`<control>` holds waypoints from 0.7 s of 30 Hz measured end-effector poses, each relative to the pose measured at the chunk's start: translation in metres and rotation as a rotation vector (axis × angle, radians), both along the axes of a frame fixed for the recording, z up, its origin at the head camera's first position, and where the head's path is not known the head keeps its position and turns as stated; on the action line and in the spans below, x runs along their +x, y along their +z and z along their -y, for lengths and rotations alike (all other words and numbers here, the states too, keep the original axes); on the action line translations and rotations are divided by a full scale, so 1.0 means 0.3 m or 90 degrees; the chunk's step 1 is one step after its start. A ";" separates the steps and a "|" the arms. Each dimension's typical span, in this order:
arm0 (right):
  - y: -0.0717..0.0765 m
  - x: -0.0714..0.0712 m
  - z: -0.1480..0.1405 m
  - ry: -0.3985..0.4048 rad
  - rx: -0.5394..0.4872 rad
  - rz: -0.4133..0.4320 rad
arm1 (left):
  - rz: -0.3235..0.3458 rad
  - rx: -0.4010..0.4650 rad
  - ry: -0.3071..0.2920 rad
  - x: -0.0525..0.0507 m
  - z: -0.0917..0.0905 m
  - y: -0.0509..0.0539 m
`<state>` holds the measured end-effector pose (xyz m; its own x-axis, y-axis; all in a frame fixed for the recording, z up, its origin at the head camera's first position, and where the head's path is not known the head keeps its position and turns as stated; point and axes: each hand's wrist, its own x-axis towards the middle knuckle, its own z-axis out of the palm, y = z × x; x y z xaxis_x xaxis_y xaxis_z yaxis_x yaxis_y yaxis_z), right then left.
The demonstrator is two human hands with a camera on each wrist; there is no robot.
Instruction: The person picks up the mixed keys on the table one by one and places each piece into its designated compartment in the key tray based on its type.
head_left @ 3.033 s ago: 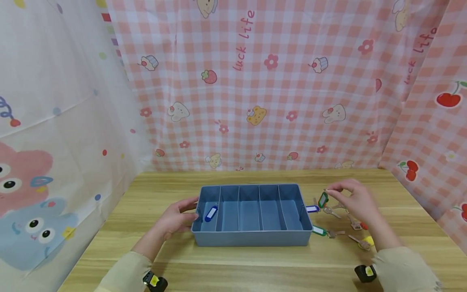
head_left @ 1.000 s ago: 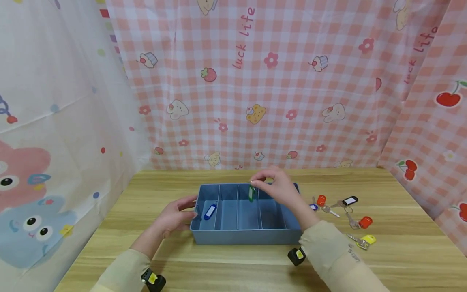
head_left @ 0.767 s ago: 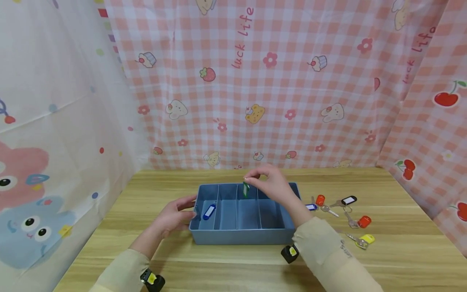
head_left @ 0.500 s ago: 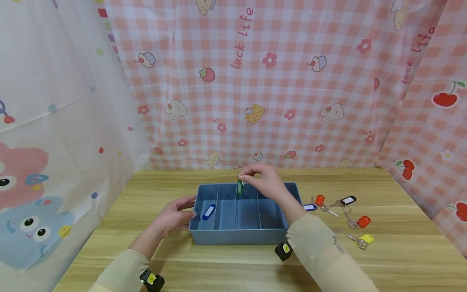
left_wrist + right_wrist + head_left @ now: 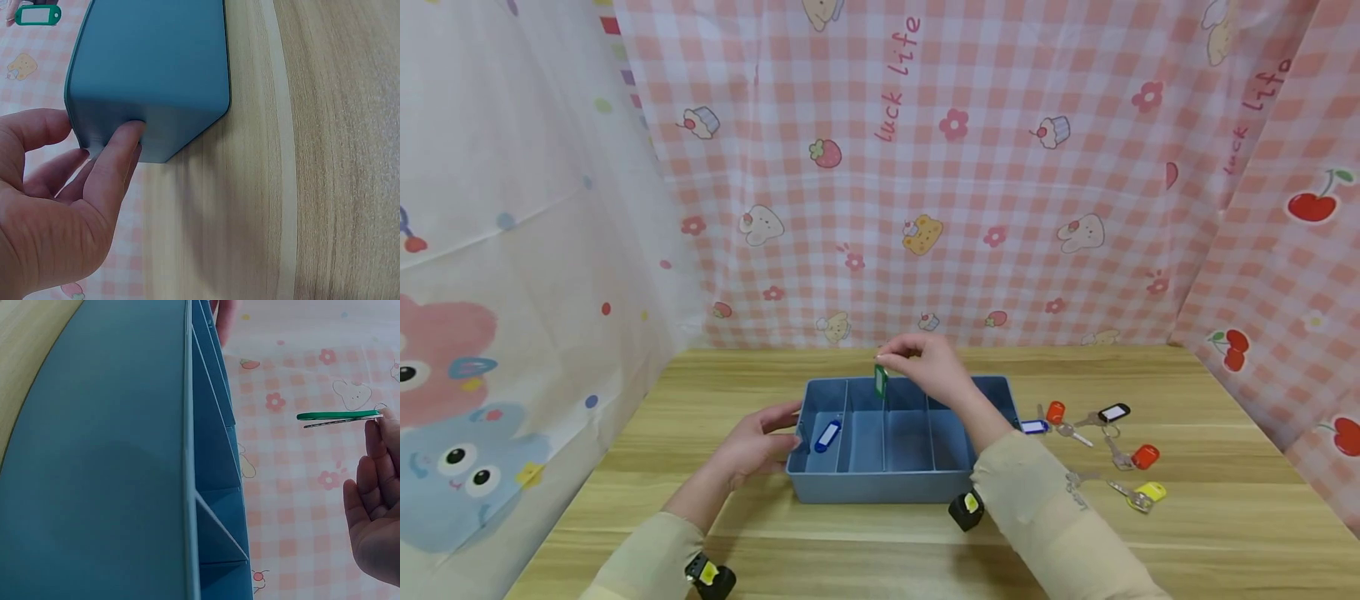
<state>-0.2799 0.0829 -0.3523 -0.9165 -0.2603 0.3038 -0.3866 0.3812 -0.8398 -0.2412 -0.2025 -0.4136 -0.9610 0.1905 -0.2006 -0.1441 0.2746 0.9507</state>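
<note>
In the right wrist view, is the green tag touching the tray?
No, the right hand pinches the green tag, and the patterned cloth shows between it and the tray.

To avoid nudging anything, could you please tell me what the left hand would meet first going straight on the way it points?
The left hand would likely meet the blue tray's end wall first; its fingers appear to touch it.

pink checked cloth (image 5: 955, 187): "luck life" is running upward in red letters
same cloth, near right fold: "luck life" is repeating
right sleeve (image 5: 1048, 521): small dark lettering is showing, too small to read
</note>
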 end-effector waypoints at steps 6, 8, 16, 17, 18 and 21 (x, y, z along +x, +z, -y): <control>-0.012 -0.012 0.014 -0.013 -0.005 0.026 | 0.004 0.000 -0.008 -0.005 -0.003 0.001; -0.018 -0.017 0.019 -0.015 -0.006 0.034 | 0.006 -0.001 -0.005 -0.004 -0.002 0.000; -0.041 -0.033 0.033 -0.013 -0.008 0.064 | 0.002 -0.001 -0.001 0.004 -0.001 0.004; -0.044 -0.033 0.035 -0.011 -0.008 0.068 | 0.002 -0.001 -0.001 0.004 -0.001 0.005; -0.046 -0.034 0.037 -0.007 -0.008 0.070 | 0.001 -0.001 0.000 0.004 -0.001 0.005; -0.054 -0.034 0.043 0.002 -0.004 0.075 | 0.002 0.003 0.001 0.003 -0.001 0.003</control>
<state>-0.2901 0.0701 -0.3685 -0.9452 -0.2620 0.1948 -0.2857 0.3749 -0.8819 -0.2402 -0.2022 -0.4125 -0.9609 0.1895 -0.2020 -0.1469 0.2695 0.9517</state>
